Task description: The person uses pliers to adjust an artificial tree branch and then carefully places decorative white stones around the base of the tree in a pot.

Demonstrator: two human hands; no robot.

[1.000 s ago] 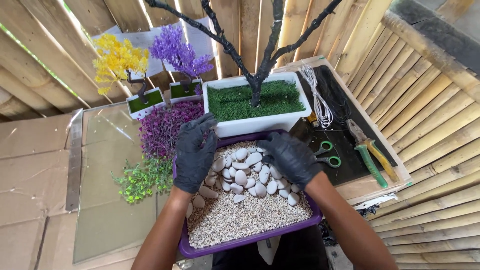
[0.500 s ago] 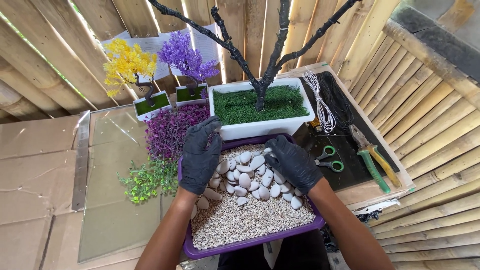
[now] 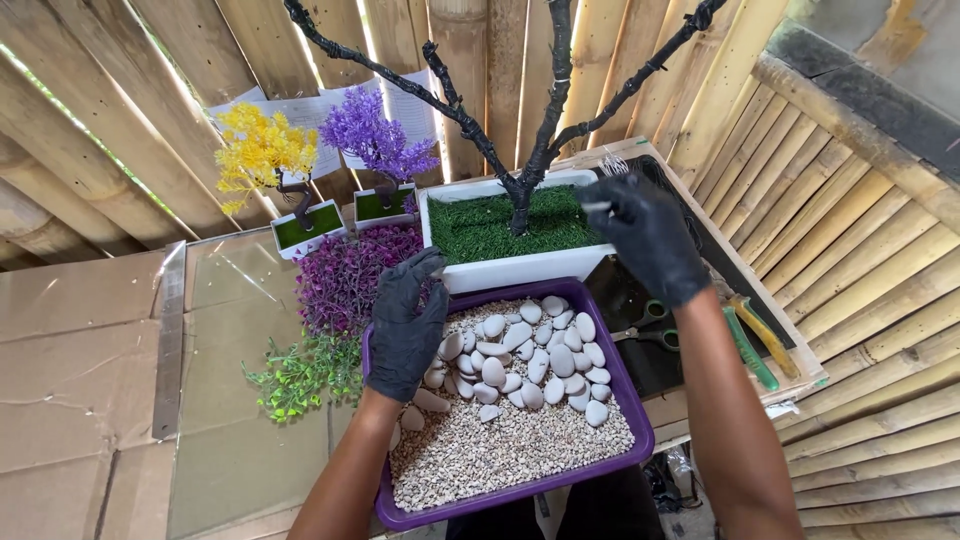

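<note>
My left hand (image 3: 408,328), gloved in black, rests with fingers spread and slack, gripping nothing, on the white stones (image 3: 530,358) at the near-left of the purple tray (image 3: 640,420). My right hand (image 3: 648,232) is raised over the right end of the white planter (image 3: 520,268), fingertips pinched on what looks like a small white stone. The planter lies just beyond the tray, long axis left to right; the right hand is the nearer one.

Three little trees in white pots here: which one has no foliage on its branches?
The big dark-branched tree in the long white planter, under the right hand. The yellow tree and purple tree behind are small and leafy.
</note>
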